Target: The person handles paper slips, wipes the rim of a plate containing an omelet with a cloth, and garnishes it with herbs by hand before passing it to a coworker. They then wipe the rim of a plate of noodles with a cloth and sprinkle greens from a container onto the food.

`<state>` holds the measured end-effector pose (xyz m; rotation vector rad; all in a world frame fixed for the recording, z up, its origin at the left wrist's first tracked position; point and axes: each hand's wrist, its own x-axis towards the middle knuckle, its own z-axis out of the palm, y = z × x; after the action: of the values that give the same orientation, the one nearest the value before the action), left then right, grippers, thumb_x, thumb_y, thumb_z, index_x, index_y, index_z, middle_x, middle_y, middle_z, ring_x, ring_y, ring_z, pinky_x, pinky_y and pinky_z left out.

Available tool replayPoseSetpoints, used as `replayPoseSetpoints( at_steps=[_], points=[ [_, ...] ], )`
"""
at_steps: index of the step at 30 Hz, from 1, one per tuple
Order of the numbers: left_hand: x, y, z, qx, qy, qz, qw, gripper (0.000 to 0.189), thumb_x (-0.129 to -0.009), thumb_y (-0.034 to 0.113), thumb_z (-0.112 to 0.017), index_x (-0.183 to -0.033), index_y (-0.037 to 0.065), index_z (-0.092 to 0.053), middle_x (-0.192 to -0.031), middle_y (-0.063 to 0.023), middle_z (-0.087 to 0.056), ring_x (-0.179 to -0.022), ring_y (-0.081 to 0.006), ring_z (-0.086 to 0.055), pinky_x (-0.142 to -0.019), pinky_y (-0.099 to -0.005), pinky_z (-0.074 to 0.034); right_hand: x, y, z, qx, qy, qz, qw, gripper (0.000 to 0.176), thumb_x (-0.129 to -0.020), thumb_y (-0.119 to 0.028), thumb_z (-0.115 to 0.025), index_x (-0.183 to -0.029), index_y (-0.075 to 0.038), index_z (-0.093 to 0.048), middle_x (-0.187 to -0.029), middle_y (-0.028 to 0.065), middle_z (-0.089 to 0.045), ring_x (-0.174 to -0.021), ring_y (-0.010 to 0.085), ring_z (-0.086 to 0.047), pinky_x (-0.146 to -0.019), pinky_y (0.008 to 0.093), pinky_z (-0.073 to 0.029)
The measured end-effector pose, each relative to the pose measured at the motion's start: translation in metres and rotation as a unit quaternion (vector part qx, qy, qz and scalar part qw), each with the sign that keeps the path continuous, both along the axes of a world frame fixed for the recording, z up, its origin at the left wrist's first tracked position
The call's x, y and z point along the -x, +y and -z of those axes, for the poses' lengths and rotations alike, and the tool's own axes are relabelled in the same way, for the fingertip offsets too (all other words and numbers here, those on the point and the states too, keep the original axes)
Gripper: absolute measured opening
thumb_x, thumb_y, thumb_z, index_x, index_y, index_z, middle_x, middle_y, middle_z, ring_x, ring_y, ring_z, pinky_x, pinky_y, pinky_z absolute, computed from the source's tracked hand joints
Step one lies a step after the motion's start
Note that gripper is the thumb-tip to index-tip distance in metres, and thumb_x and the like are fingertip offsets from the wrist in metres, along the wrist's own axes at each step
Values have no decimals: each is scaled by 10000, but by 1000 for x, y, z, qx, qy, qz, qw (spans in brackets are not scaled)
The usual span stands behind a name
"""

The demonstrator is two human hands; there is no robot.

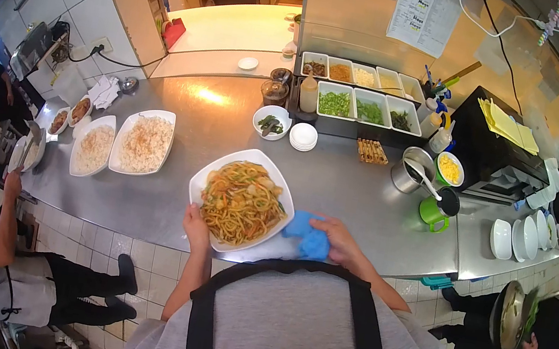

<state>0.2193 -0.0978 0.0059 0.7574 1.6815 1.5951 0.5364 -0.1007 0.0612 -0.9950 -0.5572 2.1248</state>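
Observation:
Right in front of me a white square bowl [199, 180] is filled with stir-fried noodles [242, 201]. At its lower left corner my left hand [195, 227] grips the rim, thumb on the edge and fingers mostly hidden beneath. Beside the bowl's right edge, my right hand [336, 240] is closed on a crumpled blue cloth [306, 238]. The cloth lies close against the bowl's rim; whether it touches cannot be made out. Both hands are at the near edge of the steel counter [375, 224].
Two bowls of rice [143, 141] stand left. Behind are a small bowl of greens [272, 123], stacked saucers [303, 136] and topping tubs [336, 101]. A steel pot [409, 170] and green mug [438, 210] stand right. Co-workers stand left [6, 262] and right, one holding a pan [510, 317].

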Motion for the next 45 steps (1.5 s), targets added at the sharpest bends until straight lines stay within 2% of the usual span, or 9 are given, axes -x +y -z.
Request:
replayPoseSetpoints(
  at_steps=[3,6,9,13,14,17,19,30,45],
  points=[
    [-1,-7,3,-62,-172,-33,983,346,-970,238,-379,-1131,-39,-509,-1059,-142,-590,-897,-212,-595,-799,-335,-474,-25,9,-22,-240,-260,57,933,427,-888,-140,-551,-1301,-66,-472,-1117,152,-608,-996,256,-602,-837,370,-500],
    [5,-18,-3,-31,-299,17,954,370,-962,295,-420,-1169,-3,-495,-1084,-135,-582,-955,-251,-600,-823,-380,-485,-33,25,-29,-561,-616,112,542,409,-873,-197,-579,-1265,-101,-516,-1135,175,-606,-960,313,-603,-844,353,-469],
    [18,-50,-30,104,-309,249,912,398,-965,289,-418,-1226,-6,-478,-1137,-148,-583,-962,-247,-613,-861,-353,-483,-30,15,-35,-559,-732,57,385,329,-859,-221,-584,-1150,-69,-594,-1086,181,-615,-987,333,-585,-848,355,-463],
    [53,-94,18,260,-112,468,837,455,-957,349,-432,-1087,-48,-611,-1017,-149,-658,-945,-239,-625,-831,-342,-473,-22,-34,-28,-487,-602,-28,631,268,-882,-293,-554,-907,-45,-653,-903,141,-647,-843,277,-616,-750,347,-479],
    [44,-98,4,360,213,459,784,443,-939,331,-457,-1016,-67,-636,-1035,-201,-638,-952,-313,-610,-854,-395,-453,-17,-51,-35,-388,-565,-112,720,300,-894,-315,-537,-816,-42,-635,-817,127,-636,-772,270,-605,-704,349,-469],
    [50,-124,86,-124,577,359,723,536,-871,380,-549,-1171,-64,-526,-1075,-248,-581,-1053,-427,-511,-968,-475,-352,-2,-104,-15,-237,-494,-190,815,411,-922,-351,-489,-672,-39,-585,-643,114,-595,-624,267,-558,-626,362,-439],
    [22,-112,45,-51,667,376,641,584,-858,418,-557,-1204,-48,-489,-1084,-243,-574,-1084,-414,-503,-984,-481,-331,1,-139,28,-249,-515,-140,808,379,-919,-318,-486,-684,-39,-588,-664,121,-601,-657,272,-581,-647,366,-451],
    [-36,-71,86,169,512,577,613,505,-881,490,-465,-1152,81,-584,-831,-181,-655,-855,-353,-621,-803,-435,-463,-54,-197,181,77,-253,320,910,536,-878,-108,-489,-1382,-49,-316,-1173,139,-568,-823,219,-639,-658,306,-507],
    [-43,-140,48,151,511,502,681,565,-869,515,-472,-1243,93,-505,-938,-221,-643,-894,-373,-614,-784,-461,-465,-56,-205,185,93,38,395,913,420,-892,-216,-555,-1226,7,-431,-1202,167,-511,-991,272,-579,-838,401,-489]
  ],
)
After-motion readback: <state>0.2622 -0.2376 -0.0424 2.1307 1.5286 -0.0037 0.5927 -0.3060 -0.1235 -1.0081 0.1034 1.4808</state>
